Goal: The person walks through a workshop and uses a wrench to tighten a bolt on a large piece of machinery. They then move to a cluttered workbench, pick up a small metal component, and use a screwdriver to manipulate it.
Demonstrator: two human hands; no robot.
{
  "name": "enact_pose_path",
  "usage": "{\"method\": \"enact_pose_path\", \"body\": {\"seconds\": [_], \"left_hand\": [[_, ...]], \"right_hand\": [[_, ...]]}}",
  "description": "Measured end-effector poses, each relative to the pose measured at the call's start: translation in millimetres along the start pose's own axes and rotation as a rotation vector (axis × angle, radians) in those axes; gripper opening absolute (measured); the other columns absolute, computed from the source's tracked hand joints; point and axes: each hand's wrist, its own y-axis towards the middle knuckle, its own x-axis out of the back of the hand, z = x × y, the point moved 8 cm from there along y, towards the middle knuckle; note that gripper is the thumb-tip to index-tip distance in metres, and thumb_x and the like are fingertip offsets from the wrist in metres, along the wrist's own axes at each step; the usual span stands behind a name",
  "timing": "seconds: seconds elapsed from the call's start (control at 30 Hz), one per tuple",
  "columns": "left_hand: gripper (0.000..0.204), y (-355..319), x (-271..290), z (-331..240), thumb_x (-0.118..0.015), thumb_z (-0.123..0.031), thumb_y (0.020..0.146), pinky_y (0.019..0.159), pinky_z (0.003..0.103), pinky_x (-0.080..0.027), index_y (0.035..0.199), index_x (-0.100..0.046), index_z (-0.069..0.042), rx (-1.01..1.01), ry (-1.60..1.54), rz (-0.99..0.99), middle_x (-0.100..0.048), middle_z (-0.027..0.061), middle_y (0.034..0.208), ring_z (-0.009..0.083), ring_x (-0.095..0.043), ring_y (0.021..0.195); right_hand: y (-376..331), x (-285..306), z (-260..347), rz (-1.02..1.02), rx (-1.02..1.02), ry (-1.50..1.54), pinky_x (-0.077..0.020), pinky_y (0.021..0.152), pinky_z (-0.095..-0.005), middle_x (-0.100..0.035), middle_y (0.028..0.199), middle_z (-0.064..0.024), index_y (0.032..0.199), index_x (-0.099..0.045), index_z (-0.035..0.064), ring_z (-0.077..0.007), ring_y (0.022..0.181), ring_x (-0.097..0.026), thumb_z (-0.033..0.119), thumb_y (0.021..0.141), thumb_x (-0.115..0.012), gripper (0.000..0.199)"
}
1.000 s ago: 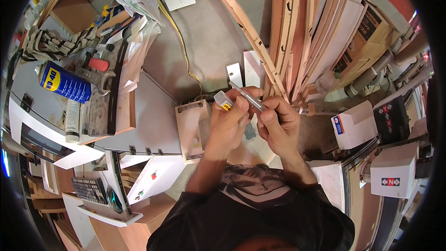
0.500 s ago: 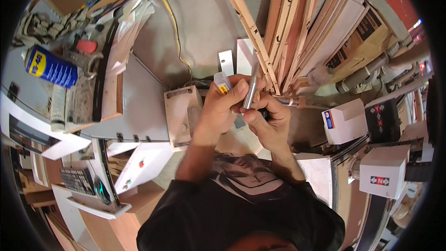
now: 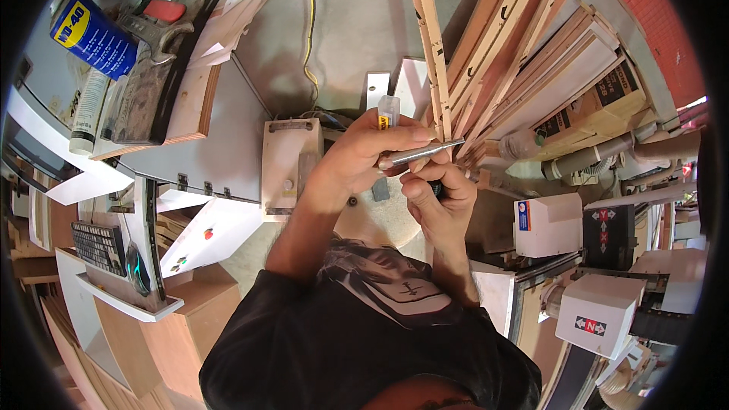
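In front of my chest both hands are raised close together. My left hand [image 3: 357,153] pinches a shiny tapered metal bit [image 3: 414,155], lying nearly level with its thin point to the right. The same hand also keeps a clear plastic tube [image 3: 389,108] with a yellow label upright behind the thumb. My right hand [image 3: 442,201] is closed just below the bit, its fingertips close to the shank; whether they touch it I cannot tell. A dark round piece [image 3: 435,187], mostly hidden, sits in the curled right fingers.
At left, a blue-and-yellow spray can [image 3: 95,34] and a wrench [image 3: 163,39] lie on a cluttered bench. Long wooden boards [image 3: 493,26] lean beyond my hands. White machine boxes [image 3: 600,315] stand at right. A wooden box [image 3: 292,163], keyboard [image 3: 99,247] and yellow cable [image 3: 309,30] are nearby.
The metal bit has turned from nearly upright to nearly level, its point now to the right. My right hand has dropped slightly away from it. The whole view has shifted.
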Motion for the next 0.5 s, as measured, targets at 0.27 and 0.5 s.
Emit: {"method": "enact_pose_path", "body": {"seconds": [0.27, 0.5], "left_hand": [[0.030, 0.0, -5.4, 0.1, -0.064, -0.021, 0.094, 0.048, 0.020, -0.036, 0.097, -0.074, 0.007, 0.028, -0.022, 0.043, -0.066, 0.0042, 0.071, 0.0062, -0.054, 0.056], [0.029, 1.0, -7.8, -0.6, -0.064, -0.020, 0.094, 0.045, 0.019, -0.033, 0.097, -0.073, 0.008, 0.037, -0.024, 0.038, -0.065, 0.0040, 0.070, 0.0055, -0.052, 0.055]], "right_hand": [[-0.3, -0.9, -0.4, -0.003, 0.005, -0.011, -0.0458, 0.069, -0.0274, -0.068, 0.096, -0.0071, 0.094, -0.066, -0.0036, -0.0133, 0.079, -0.060, 0.006, 0.090, -0.076, 0.014], [-4.6, 6.4, -5.7, -0.010, -0.037, -0.042, -0.0513, 0.081, -0.0278, -0.070, 0.103, -0.0068, 0.095, -0.069, -0.0025, -0.0135, 0.091, -0.064, 0.006, 0.089, -0.077, 0.013]]}}
